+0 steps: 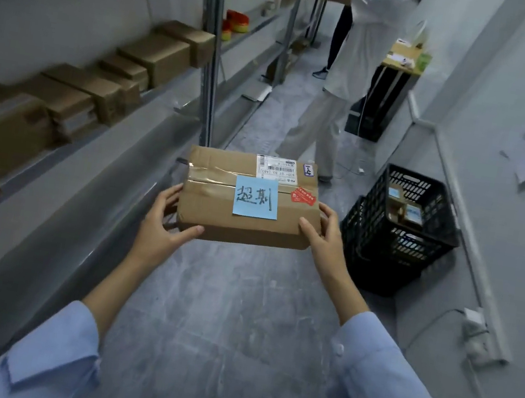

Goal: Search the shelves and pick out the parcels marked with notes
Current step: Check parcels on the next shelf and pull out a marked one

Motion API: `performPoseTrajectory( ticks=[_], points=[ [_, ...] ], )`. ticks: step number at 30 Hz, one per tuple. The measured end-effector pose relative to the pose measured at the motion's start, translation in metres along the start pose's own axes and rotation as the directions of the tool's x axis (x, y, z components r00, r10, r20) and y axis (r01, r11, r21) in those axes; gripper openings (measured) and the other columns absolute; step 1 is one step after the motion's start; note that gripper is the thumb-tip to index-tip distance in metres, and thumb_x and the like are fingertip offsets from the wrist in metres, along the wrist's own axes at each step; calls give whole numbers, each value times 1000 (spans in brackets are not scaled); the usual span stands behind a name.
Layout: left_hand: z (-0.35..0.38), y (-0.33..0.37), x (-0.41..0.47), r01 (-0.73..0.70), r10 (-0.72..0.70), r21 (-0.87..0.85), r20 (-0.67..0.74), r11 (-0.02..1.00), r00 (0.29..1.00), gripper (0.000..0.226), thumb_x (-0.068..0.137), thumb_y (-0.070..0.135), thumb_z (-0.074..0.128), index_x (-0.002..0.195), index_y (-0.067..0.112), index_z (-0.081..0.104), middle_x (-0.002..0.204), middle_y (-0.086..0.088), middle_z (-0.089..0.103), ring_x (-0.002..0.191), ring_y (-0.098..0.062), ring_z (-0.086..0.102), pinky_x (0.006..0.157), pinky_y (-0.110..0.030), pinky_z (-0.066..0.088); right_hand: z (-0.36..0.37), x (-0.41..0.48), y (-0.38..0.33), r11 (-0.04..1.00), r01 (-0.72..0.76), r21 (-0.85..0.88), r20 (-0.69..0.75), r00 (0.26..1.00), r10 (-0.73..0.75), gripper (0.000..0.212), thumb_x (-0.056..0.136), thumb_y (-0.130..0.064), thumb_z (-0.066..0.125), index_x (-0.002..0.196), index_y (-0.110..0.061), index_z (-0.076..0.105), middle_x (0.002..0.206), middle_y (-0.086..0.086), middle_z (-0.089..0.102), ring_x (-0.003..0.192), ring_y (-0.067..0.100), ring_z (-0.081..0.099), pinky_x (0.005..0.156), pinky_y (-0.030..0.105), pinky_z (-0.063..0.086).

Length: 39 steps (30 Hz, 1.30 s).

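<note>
I hold a brown cardboard parcel [216,215] in mid-air over the aisle floor, level and with its top facing me. A blue sticky note [256,197] with handwritten characters sits on its top, beside a white shipping label [275,168] and a small red sticker [303,197]. My left hand [163,220] grips the parcel's near left corner. My right hand [321,233] grips its near right corner. A row of plain brown parcels [100,81] lies on the grey shelf [95,150] to my left.
A black plastic crate [398,232] holding some parcels stands on the floor at the right wall. Another person [344,73] in white stands ahead, arms stretched toward the shelves. A small table [402,62] stands behind them. A socket with cable [475,331] is low on the wall.
</note>
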<state>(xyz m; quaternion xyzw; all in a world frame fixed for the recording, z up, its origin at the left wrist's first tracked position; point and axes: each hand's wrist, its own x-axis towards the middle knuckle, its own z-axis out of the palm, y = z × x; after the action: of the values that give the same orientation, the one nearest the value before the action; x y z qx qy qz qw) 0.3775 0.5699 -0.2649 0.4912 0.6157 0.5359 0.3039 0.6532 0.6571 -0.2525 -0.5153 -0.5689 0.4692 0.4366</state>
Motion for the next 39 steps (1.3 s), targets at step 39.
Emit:
performPoseTrajectory(
  ticks=[39],
  points=[
    [605, 10, 430, 75, -89, 50, 471, 996, 878, 77, 75, 15, 82, 139, 28, 41, 140, 1, 49, 125, -18, 50, 97, -37, 51, -451, 451, 169, 918, -352, 184, -191, 903, 384, 44, 100, -30, 53, 137, -38, 32, 138, 0, 50, 115, 13, 55, 88, 36, 53]
  ],
)
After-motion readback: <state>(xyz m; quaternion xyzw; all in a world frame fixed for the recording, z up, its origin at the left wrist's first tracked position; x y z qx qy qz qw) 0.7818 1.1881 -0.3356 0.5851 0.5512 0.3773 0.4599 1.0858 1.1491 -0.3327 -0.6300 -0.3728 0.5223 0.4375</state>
